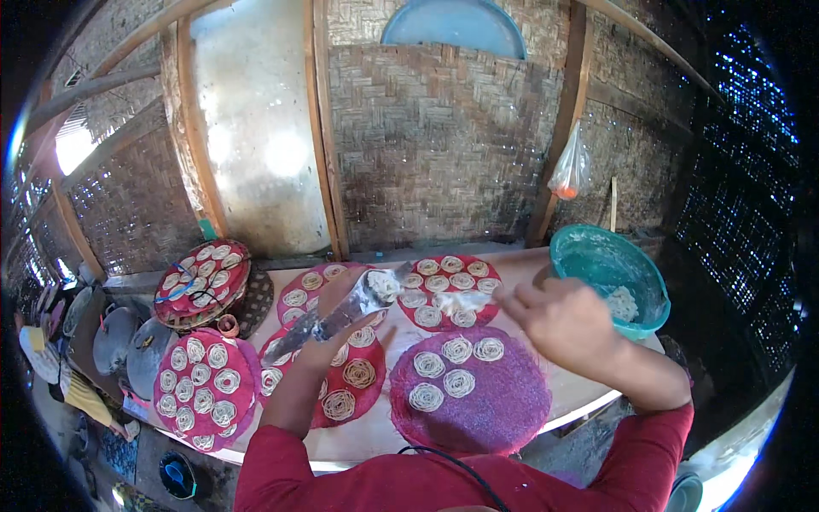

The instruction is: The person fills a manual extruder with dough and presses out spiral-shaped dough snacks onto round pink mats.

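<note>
My left hand (338, 291) grips a tube-shaped bag (342, 315), apparently plastic, tilted with its open end up to the right. White dough (384, 285) fills that end. In my right hand (566, 320) is a spoon-like tool (462, 301) coated with white dough, held just right of the bag's mouth. Below the hands, a purple round mat (492, 409) carries several coiled nests of thin dough strands (459, 383) on its upper left part. A teal plastic basin (576, 246) stands beyond my right hand, with a lump of dough (622, 304) inside.
More nests lie on a red mat (409, 313) behind, a red mat (377, 397) under my left arm and a stacked mat (240, 403) at left. Loaded mats rest on a woven tray (167, 320). Lidded pots (150, 352) and a person (80, 390) are far left. A bag (569, 163) hangs from a post.
</note>
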`<state>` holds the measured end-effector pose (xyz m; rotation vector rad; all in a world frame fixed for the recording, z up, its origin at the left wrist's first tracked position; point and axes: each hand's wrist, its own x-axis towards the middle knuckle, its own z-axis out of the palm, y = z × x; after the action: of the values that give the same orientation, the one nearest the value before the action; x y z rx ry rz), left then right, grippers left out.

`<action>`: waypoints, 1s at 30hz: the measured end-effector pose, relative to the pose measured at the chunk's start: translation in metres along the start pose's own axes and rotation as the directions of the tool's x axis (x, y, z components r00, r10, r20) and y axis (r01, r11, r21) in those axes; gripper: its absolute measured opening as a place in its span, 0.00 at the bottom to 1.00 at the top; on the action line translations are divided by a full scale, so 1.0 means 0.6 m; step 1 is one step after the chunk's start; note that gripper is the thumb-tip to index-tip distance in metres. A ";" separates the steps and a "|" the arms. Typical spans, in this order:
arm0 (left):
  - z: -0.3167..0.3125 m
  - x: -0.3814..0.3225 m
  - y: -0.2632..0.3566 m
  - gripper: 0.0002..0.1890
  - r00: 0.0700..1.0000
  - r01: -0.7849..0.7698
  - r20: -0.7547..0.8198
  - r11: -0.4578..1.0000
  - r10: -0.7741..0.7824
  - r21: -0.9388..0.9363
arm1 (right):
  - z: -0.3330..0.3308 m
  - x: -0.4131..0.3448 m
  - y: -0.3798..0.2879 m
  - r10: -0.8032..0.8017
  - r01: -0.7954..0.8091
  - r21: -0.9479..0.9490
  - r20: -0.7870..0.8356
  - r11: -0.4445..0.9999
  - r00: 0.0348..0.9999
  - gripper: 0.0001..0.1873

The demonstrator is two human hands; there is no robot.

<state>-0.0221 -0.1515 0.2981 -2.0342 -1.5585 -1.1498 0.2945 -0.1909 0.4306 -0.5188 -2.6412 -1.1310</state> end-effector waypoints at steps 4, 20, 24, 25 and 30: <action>0.014 0.010 0.022 0.18 0.998 -0.029 -0.043 0.993 0.034 0.117 | 0.004 0.029 0.023 0.016 -0.013 0.054 -0.051 0.998 0.999 0.11; 0.003 0.019 0.000 0.17 0.972 -0.028 -0.233 0.994 0.003 -0.105 | 0.172 -0.010 -0.076 0.614 -0.485 0.744 0.129 0.459 0.779 0.21; 0.001 0.004 -0.012 0.17 0.965 0.004 -0.261 0.996 -0.027 -0.088 | 0.216 -0.015 -0.151 0.567 -0.334 0.919 0.164 0.210 0.807 0.16; 0.000 0.001 -0.008 0.17 0.966 0.005 -0.256 0.996 -0.026 -0.084 | 0.224 -0.015 -0.155 0.551 -0.203 0.978 0.145 0.046 0.822 0.16; 0.003 -0.007 0.013 0.16 0.968 0.003 -0.251 0.999 -0.013 -0.039 | 0.232 0.012 -0.132 0.612 -0.463 0.886 0.358 0.015 0.705 0.16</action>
<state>-0.0148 -0.1558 0.2953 -1.8223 -1.4304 -1.3899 0.2475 -0.1383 0.2868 -0.9583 -2.0159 0.7357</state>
